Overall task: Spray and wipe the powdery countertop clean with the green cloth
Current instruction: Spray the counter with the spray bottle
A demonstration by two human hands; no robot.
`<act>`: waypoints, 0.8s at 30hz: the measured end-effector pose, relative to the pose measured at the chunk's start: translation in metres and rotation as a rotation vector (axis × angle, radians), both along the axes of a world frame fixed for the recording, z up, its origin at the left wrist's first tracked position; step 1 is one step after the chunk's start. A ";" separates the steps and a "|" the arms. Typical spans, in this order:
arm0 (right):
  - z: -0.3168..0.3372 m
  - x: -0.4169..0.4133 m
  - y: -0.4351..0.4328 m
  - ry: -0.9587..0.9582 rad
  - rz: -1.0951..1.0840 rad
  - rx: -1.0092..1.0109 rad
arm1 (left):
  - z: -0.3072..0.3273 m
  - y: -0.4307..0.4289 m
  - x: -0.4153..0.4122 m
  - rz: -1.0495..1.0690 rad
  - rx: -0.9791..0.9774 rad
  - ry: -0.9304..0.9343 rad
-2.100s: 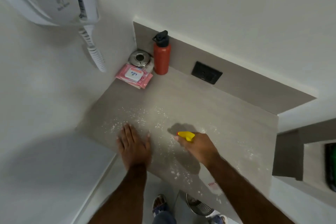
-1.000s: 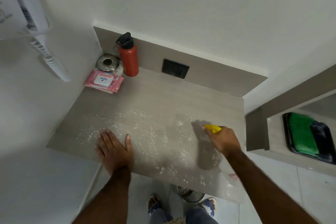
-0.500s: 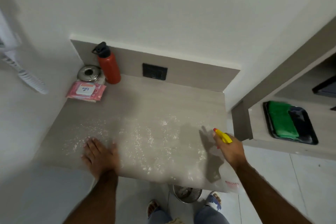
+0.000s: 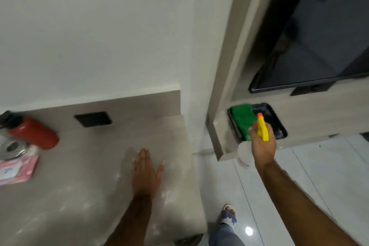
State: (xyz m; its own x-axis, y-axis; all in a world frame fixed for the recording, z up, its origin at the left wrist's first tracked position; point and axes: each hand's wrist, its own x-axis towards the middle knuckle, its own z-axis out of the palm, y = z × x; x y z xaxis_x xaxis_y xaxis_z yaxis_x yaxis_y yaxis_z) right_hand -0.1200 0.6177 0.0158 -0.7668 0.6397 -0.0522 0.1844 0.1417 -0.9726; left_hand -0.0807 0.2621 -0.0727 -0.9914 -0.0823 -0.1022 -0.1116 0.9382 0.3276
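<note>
The grey countertop [image 4: 83,181] fills the lower left, with faint white powder blurred across it. My left hand [image 4: 144,173] lies flat on it near its right edge, fingers apart. My right hand [image 4: 262,146] grips a spray bottle [image 4: 262,129] with a yellow head and orange nozzle, held over the front of the shelf to the right. The bottle's pale body shows below my fist. Just beyond it the folded green cloth [image 4: 242,119] lies in a black tray [image 4: 279,126] on that shelf.
A red flask [image 4: 34,133] with a black cap, a round metal lid [image 4: 12,147] and a pink wipes pack [image 4: 16,170] sit at the counter's back left. A black wall socket [image 4: 92,119] is behind. A dark screen [image 4: 319,46] hangs over the shelf. My feet stand on the tiled floor [image 4: 299,175].
The view has swung right. My right hand has carried the spray bottle off the countertop to the shelf beside the green cloth. My left hand has shifted right along the countertop.
</note>
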 end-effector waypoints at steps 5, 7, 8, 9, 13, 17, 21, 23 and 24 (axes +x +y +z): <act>-0.007 -0.039 0.094 0.029 -0.089 -0.016 | -0.003 0.142 -0.054 -0.303 0.058 -0.002; -0.019 -0.060 0.125 0.028 -0.084 -0.018 | -0.009 0.194 -0.082 -0.437 0.024 0.019; -0.024 -0.069 0.135 0.026 -0.068 -0.018 | -0.009 0.215 -0.095 -0.498 0.000 0.028; -0.030 -0.080 0.147 0.023 -0.051 -0.015 | -0.010 0.239 -0.111 -0.546 -0.016 0.034; -0.052 -0.117 0.181 0.059 0.025 0.024 | -0.011 0.312 -0.170 -0.532 -0.040 0.032; -0.078 -0.144 0.201 0.073 0.122 0.145 | -0.023 0.351 -0.213 -0.376 -0.086 -0.024; -0.093 -0.162 0.210 0.036 0.190 0.208 | -0.032 0.367 -0.239 -0.324 -0.154 -0.101; -0.095 -0.169 0.212 0.036 0.213 0.210 | -0.035 0.372 -0.246 -0.291 -0.179 -0.130; -0.096 -0.171 0.213 0.039 0.220 0.198 | -0.036 0.374 -0.248 -0.264 -0.168 -0.135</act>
